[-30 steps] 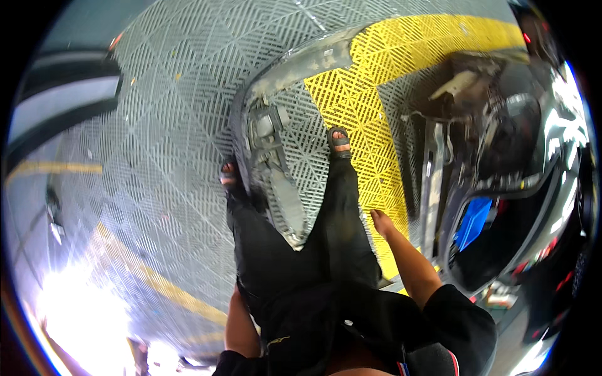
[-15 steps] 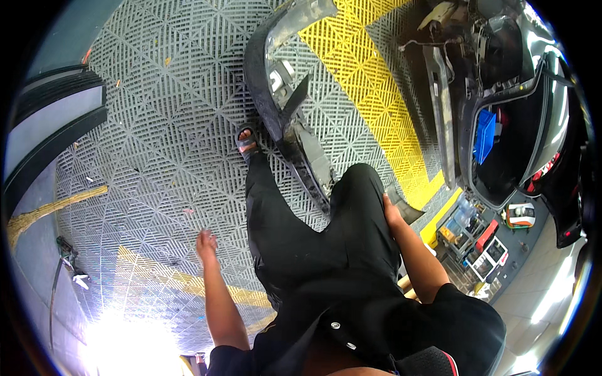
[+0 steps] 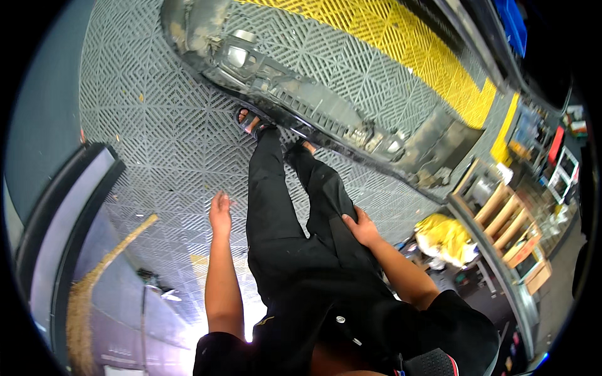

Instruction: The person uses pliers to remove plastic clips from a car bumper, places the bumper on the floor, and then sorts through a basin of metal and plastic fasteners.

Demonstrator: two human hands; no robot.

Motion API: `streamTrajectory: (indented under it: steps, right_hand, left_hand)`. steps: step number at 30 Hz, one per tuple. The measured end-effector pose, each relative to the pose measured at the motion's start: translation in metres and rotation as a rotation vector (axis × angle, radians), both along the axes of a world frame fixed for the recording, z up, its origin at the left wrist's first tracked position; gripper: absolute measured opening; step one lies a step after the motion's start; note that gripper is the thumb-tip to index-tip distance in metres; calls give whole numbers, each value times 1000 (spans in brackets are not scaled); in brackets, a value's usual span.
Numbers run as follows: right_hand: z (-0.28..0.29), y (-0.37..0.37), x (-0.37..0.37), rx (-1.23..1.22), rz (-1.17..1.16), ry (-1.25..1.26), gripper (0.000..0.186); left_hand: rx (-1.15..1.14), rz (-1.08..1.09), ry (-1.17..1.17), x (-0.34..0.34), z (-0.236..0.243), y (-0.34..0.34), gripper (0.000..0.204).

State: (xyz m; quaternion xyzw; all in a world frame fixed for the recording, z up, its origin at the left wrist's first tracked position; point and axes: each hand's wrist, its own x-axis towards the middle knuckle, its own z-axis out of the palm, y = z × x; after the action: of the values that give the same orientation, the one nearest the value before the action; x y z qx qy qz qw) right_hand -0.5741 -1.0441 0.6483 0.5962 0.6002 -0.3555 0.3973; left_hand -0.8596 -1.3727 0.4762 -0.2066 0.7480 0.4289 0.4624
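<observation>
My left hand (image 3: pixel 221 212) hangs beside my left leg, fingers loosely apart and holding nothing. On my black trousers, my right hand (image 3: pixel 360 227) rests against the right thigh with its fingers spread a little. A long dark bumper (image 3: pixel 326 122) lies inner side up on the grey grated floor tiles beyond my sandalled feet (image 3: pixel 246 119), its dusty inner structure and pale fittings facing me. It curves up at the far left end and reaches toward the right. Neither hand touches it.
Yellow tiles (image 3: pixel 389 37) run behind the bumper. Dark car bodywork with a blue bin (image 3: pixel 511 25) is at top right. A cluttered rack (image 3: pixel 501 222) and yellow bundle (image 3: pixel 439 235) stand at right. Curved black-edged panels (image 3: pixel 44 238) and a straw broom (image 3: pixel 88 313) are at left.
My feet have moved from either side of the bumper to its near side. My view has turned, so the bumper now stretches crosswise. My left hand came forward; my right still rests on the thigh.
</observation>
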Motion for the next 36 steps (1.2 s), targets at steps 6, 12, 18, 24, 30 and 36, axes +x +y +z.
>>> streamTrajectory:
  steps: [6, 12, 18, 24, 30, 36]
  right_hand:
    - [-22, -27, 98, 89, -335, 33, 59]
    - [-81, -72, 204, 115, -308, -110, 45]
    - [-153, -42, 248, 281, -157, -54, 49]
    - [-193, 106, 194, 471, 183, 178, 72]
    - [-269, 187, 166, 352, 386, 29, 88]
    - [-318, 196, 158, 135, 329, -33, 78]
  left_hand:
    - [-103, -376, 73, -26, 10, 55, 49]
    - [-168, -842, 286, 62, 5, 147, 52]
    - [5, -1329, 750, 73, 59, 283, 47]
    - [-430, -1787, 1089, -51, 21, 306, 63]
    - [-781, -2273, 979, -164, -6, 358, 76]
    - [-899, -2349, 721, -202, -55, 363, 19]
